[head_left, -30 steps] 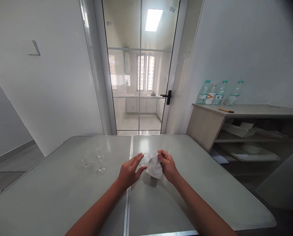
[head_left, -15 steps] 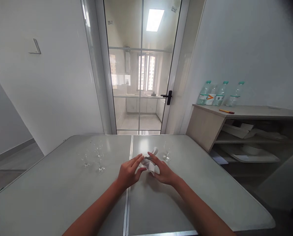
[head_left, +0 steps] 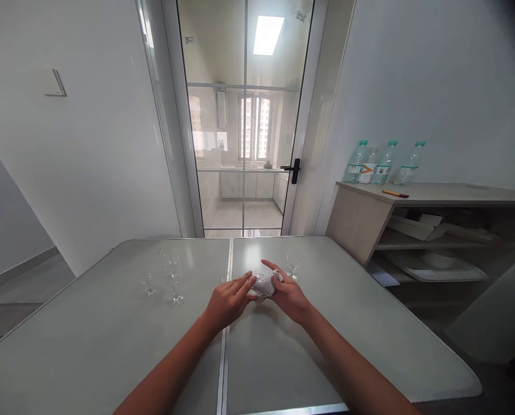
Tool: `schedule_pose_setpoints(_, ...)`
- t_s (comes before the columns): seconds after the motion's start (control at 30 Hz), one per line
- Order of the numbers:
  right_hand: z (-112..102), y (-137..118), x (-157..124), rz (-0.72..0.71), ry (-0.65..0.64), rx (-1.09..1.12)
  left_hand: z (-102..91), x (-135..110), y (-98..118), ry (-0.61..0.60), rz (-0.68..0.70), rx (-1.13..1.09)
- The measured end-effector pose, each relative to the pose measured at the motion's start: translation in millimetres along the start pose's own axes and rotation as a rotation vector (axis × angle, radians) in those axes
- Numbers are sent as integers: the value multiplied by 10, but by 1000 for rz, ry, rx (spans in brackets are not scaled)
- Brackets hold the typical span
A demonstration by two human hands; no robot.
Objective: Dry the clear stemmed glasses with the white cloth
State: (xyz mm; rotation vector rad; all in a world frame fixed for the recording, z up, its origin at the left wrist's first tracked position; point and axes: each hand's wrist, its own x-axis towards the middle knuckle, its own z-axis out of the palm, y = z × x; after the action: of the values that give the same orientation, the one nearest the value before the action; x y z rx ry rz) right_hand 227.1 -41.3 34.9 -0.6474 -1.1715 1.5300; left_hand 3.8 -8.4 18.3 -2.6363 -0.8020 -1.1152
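Right hand [head_left: 288, 294] on cloth [head_left: 264, 284] — stemmed glass [head_left: 292, 268] just behind.

Home dining area: grey table [head_left: 110, 346], glass door [head_left: 244, 132] onto kitchen counters [head_left: 240, 170], wooden shelf [head_left: 434, 196] with water bottles [head_left: 382, 163]

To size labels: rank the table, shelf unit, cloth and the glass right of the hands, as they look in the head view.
1. table
2. shelf unit
3. cloth and glass: these look alike. The cloth is bunched and partly covered, so they stay unranked.
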Motion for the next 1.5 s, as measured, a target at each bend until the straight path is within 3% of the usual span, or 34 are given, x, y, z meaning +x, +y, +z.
schedule_pose_setpoints(0.13, -3, -34, -39, -126, -3, -362, 48, -1, 72, 26, -223, -239)
schedule_pose_setpoints(0.23, -23, -49, -60, -227, -20, -534, 76, 40, 143, -6, -461, -591)
schedule_pose_setpoints(0.33, -64, -39, -31, -274, 145, -366, 96, 86, 165, -13, -670, -929)
schedule_pose_setpoints(0.47, -133, 2, 56, -363, 359, -97, 114, 117, 124, 61, -816, -1128)
schedule_pose_setpoints(0.57, -165, 67, 92, -386, 404, -120, 111, 129, 117, 54, -856, -1291)
schedule_pose_setpoints(0.67, -143, 122, 72, -390, 330, -330, 110, 129, 160, 17, -852, -1476)
schedule_pose_setpoints(0.73, -95, 119, 42, -475, 193, -568, 123, 117, 197, 7, -869, -1550)
schedule_pose_setpoints(0.9, 43, 32, -9, -650, -286, -1164, 161, 84, 228, 36, -920, -1604)
schedule_pose_setpoints(1.03, 41, 43, -20, -709, -406, -1302, 149, 89, 177, 77, -912, -1670)
schedule_pose_setpoints(1.27, 12, 95, -6, -665, -247, -1340, 234, 75, 149, 117, -1055, -1951)
schedule_pose_setpoints(1.37, 21, 152, 25, -653, -183, -1232, 211, 80, 181, 91, -1054, -2051)
schedule_pose_setpoints(1.5, 25, 246, 55, -564, 8, -959, 154, 83, 211, 29, -1069, -2087)
